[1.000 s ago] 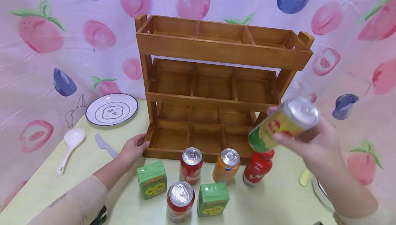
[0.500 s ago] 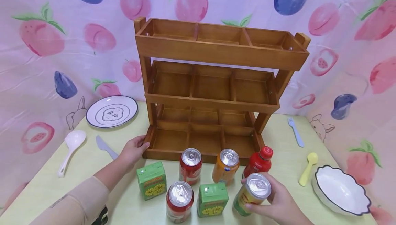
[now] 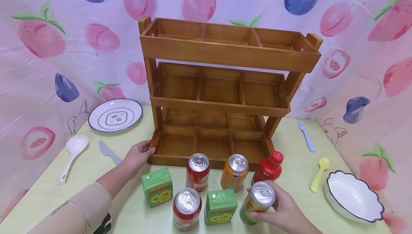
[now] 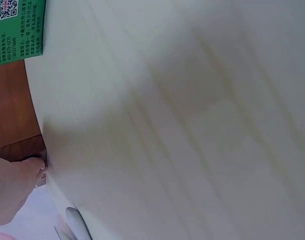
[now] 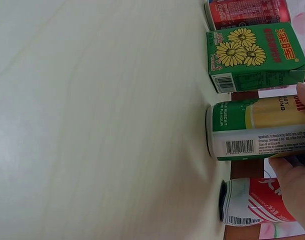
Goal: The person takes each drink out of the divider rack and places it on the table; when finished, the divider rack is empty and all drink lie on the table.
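My right hand holds a green and yellow drink can round its side, and the can stands upright on the table. In the right wrist view, fingers and thumb span the can. My left hand grips the lower left corner of a three-tier brown wooden rack. Close by the held can are a green drink carton on its left and a red bottle behind it. A second green carton, two red cans and an orange Fanta can stand before the rack.
On the left lie an oval plate, a white ladle and a grey-blue knife. The right side has a blue fork, a yellow spoon and a scalloped white bowl. A fruit-print cloth hangs behind.
My right hand has brought the green and yellow can down from in front of the rack's right side to the table, then slightly left. My left hand has stayed at the rack's corner.
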A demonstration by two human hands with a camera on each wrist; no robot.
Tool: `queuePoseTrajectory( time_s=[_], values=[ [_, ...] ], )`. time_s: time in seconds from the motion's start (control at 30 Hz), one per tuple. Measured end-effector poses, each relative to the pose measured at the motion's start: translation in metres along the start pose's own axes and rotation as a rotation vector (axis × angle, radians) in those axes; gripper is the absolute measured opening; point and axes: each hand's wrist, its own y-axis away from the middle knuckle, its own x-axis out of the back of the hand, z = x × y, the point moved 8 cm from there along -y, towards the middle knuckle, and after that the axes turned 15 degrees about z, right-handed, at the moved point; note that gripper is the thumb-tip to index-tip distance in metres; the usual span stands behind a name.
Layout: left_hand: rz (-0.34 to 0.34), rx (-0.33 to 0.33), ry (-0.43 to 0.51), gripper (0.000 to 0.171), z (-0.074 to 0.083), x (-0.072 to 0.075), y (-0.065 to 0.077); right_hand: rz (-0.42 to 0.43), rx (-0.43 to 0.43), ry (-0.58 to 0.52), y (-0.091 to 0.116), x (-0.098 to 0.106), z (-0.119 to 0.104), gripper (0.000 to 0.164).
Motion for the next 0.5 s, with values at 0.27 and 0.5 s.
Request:
queuePoseTrajectory(
  time_s=[0.27,0.5],
  values=[
    [0.012,-0.212,-0.297,0.048,0.01,0.007,0.004,-0.002,0.209,0.143,0.002,0.005,-0.016,0.07],
    [0.124,-0.727,-0.728,0.07,0.067,0.028,0.042,0.123,0.644,0.228,0.022,0.038,-0.085,0.068]
  ],
)
